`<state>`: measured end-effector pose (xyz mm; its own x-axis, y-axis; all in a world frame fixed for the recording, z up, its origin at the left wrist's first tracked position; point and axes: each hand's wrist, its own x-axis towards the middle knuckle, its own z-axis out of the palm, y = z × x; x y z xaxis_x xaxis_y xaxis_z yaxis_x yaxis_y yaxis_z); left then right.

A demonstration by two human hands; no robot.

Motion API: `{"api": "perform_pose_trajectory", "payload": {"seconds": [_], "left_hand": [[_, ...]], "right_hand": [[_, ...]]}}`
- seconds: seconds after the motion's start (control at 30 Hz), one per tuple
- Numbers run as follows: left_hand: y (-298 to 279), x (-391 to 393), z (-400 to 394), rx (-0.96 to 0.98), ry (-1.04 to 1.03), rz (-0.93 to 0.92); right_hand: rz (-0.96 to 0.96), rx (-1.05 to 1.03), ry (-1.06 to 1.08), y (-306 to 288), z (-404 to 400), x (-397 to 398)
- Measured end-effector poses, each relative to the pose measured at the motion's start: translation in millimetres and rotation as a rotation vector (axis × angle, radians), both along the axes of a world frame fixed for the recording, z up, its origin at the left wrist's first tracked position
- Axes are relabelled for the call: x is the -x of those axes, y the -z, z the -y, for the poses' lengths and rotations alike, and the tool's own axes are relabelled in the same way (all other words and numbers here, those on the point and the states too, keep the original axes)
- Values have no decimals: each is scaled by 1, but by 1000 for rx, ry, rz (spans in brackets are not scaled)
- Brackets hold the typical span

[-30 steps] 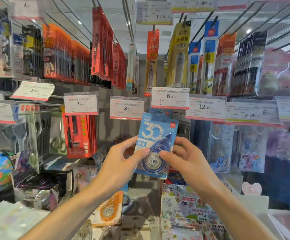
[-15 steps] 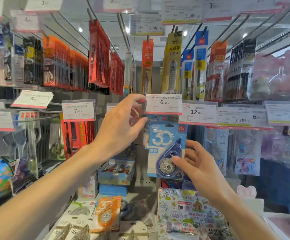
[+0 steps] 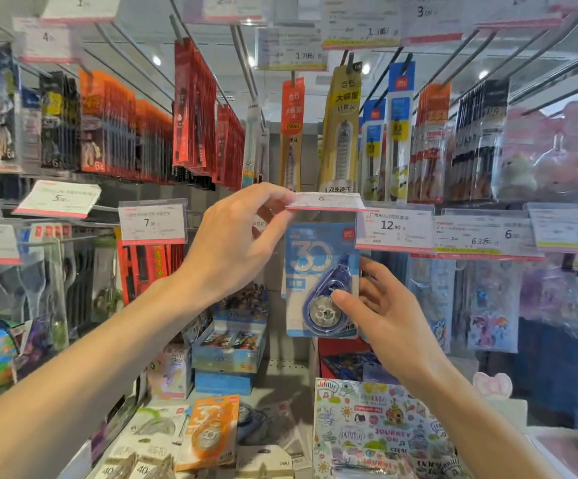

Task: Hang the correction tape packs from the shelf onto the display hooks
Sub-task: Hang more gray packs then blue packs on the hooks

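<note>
Now the head camera, the only view, shows the left hand (image 3: pixel 235 243) raised to the price tag (image 3: pixel 325 201) at the front of a display hook. A second ago both hands held the blue correction tape pack (image 3: pixel 318 281) low in front of the shelf; half a second ago the left hand had let go and was reaching for the tag. At this moment its thumb and fingers pinch the tag's left edge and tip it up nearly flat, so the tag's face points at the ceiling. That likely clears the hook's tip, though the hook itself is hidden behind the tag and the pack.

The right hand (image 3: pixel 380 316) alone carries the pack: the thumb presses on the clear bubble over the round tape wheel and the fingers sit behind the card. The pack is upright, higher than before, its top edge just under the lifted tag. Whether its hang hole is on the hook yet cannot be told.

Lower down, an orange correction tape pack (image 3: pixel 211 433) lies on the shelf (image 3: pixel 280 378), so my judgement is that more hanging remains after this one.
</note>
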<state>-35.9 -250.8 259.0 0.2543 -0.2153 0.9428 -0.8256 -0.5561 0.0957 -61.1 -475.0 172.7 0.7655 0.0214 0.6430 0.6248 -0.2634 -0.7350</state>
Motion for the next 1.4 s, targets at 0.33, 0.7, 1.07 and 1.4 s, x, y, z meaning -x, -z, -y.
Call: {"api": "perform_pose_trajectory", "payload": {"seconds": [0.33, 0.7, 1.07, 1.4], "left_hand": [[4, -1, -4, 11, 22, -59], [52, -11, -3, 118, 121, -251], [107, -83, 30, 117, 77, -552], [109, -118, 39, 216, 153, -643]], "right_hand": [[0, 18, -19, -3, -3, -9], [29, 5, 172, 10, 1, -29], [-17, 14, 301, 23, -13, -86], [-128, 65, 317, 18, -12, -119]]}}
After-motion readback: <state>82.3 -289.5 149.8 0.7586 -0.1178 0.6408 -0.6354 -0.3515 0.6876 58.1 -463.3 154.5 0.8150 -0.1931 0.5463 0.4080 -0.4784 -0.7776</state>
